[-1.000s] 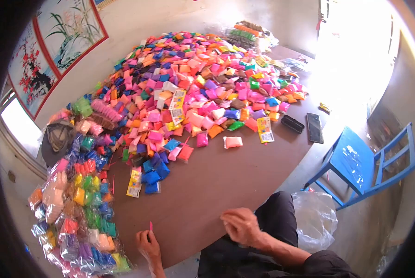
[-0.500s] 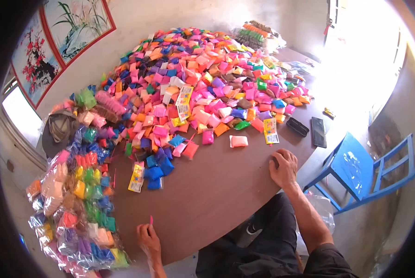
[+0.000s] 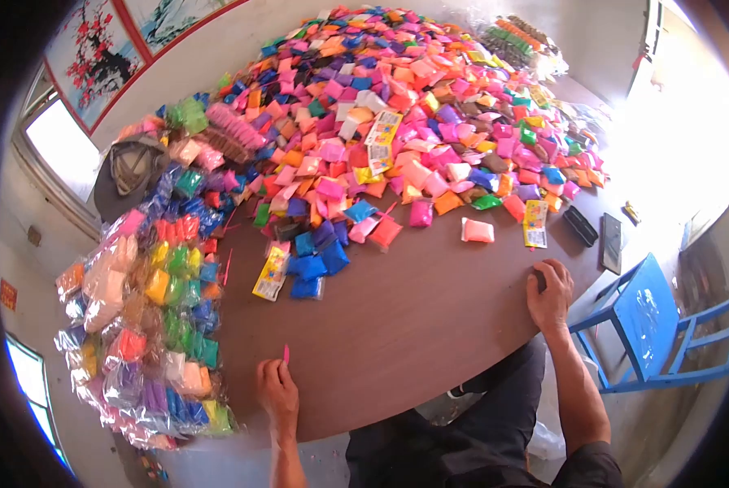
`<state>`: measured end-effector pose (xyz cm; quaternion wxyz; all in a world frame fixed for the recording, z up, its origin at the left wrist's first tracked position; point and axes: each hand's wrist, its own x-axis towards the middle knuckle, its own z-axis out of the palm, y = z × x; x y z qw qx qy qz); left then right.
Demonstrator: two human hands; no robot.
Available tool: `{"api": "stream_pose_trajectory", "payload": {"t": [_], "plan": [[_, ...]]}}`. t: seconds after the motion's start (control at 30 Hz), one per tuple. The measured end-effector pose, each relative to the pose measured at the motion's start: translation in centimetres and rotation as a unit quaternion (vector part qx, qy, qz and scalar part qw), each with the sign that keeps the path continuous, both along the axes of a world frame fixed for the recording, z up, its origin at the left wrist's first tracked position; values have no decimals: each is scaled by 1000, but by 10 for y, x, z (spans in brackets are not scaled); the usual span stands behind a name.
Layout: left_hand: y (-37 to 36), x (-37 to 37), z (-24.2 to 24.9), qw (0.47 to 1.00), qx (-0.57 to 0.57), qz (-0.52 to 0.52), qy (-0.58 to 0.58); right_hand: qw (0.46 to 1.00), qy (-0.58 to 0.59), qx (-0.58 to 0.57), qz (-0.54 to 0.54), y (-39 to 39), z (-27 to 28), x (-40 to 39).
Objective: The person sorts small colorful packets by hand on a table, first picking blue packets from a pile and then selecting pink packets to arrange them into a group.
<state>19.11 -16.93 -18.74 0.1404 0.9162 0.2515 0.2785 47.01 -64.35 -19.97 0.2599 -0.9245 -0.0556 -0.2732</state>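
My left hand [image 3: 277, 392] is near the table's front left, closed around a slim pink stick [image 3: 286, 353] whose upper end sticks up past the fingers. My right hand [image 3: 550, 294] rests on the brown table [image 3: 397, 325] near its right front edge. Its fingers are loosely curved, with a gap beside the thumb and nothing visible in them. Beyond it lie a salmon-pink packet [image 3: 477, 231] and a yellow printed card [image 3: 535, 224]. Several blue packets [image 3: 307, 267] and another yellow card [image 3: 271, 273] lie ahead of my left hand.
A big heap of small colourful packets [image 3: 429, 122] covers the table's far side. Clear bags of packets [image 3: 177, 325] line the left edge, with a dark cap [image 3: 133, 171] behind them. A black case [image 3: 580, 226] and a phone [image 3: 611, 242] lie right. A blue chair [image 3: 645, 317] stands beside the table.
The camera view has shifted, so the scene appears further right and mostly higher. Both hands keep about the same places on the table, and the pink stick stays in my left hand.
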Motion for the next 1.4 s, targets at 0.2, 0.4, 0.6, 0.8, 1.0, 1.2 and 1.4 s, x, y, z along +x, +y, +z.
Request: {"api": "stream_pose_trajectory", "payload": {"t": [0.2, 0.4, 0.6, 0.8, 1.0, 1.2, 1.4], "plan": [[-1, -1, 6, 999, 20, -21, -14, 1000, 18, -13, -8, -1, -1, 1], [-10, 15, 32, 1000, 19, -8, -6, 999, 29, -10, -8, 0, 0, 0], [-13, 90, 68, 996, -38, -25, 78, 999, 31, -15, -13, 2, 1, 1], [15, 173, 18, 993, 51, -101, -27, 1000, 13, -5, -14, 0, -1, 1], [16, 189, -10, 987, 125, -92, -30, 1000, 9, 5, -2, 0, 2, 2], [11, 184, -9, 985, 152, -81, -12, 1000, 11, 9, -3, 1, 3, -1], [5, 183, 1, 985, 140, -96, -28, 1000, 13, 6, -3, 1, 3, -1]]}}
